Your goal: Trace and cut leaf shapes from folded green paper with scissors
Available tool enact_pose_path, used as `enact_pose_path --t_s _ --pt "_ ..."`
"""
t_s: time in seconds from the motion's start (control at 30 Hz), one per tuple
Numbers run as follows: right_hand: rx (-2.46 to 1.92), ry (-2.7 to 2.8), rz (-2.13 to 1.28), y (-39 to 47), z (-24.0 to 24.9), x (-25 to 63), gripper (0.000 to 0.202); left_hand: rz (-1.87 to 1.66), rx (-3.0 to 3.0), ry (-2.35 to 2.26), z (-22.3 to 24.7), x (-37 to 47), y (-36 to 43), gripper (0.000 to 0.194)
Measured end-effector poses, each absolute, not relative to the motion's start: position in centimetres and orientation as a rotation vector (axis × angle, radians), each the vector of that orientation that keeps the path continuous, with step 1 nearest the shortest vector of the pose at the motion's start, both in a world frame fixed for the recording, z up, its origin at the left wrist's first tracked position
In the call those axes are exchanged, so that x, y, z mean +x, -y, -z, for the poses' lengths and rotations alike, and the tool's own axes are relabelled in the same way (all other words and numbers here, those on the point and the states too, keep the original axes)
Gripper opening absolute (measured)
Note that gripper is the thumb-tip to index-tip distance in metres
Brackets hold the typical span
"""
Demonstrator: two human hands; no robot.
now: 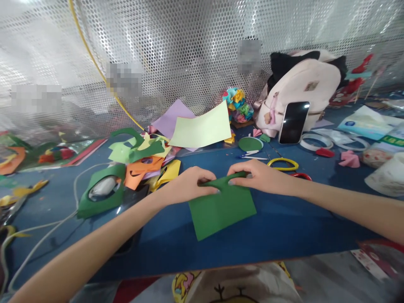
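Observation:
A sheet of green paper (222, 210) lies over the blue table near its front edge, its far edge curled up between my two hands. My left hand (194, 184) pinches the far left part of that edge, thumb on top. On the right, my right hand (252, 176) grips the same edge, with thumb and fingers closed around the paper. The fingertips under the fold are partly hidden. Just beyond my right hand are the yellow handle loop (283, 164) and a red loop (301, 176), apparently of scissors.
Paper scraps (143, 166) lie left of centre, with a pale green sheet (202, 128) behind. A phone (294, 123) leans against a white backpack (304, 90). Tape rolls (316, 142) sit at right. A white cable (75, 185) runs along the left. Perforated metal mesh (189, 54) stands behind.

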State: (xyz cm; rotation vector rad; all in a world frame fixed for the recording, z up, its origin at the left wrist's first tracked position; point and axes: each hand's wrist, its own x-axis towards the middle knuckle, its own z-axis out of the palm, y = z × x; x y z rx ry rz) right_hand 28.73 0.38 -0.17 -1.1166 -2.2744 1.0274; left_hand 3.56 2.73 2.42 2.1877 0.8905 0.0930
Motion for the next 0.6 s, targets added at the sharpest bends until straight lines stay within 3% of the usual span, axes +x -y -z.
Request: enact_pose_path --t_s 0.13,0.6 --pt "-1.102 2.232 -1.02 -1.1 0.0 27.7 0.028 -0.213 2.159 -0.904 -2.7 3.9 -2.7 0.038" --pt "-1.07 2.125 -0.905 -2.3 -2.3 28.8 0.03 -0.377 1.886 -0.759 -1.1 3.0 -2.7 0.022"
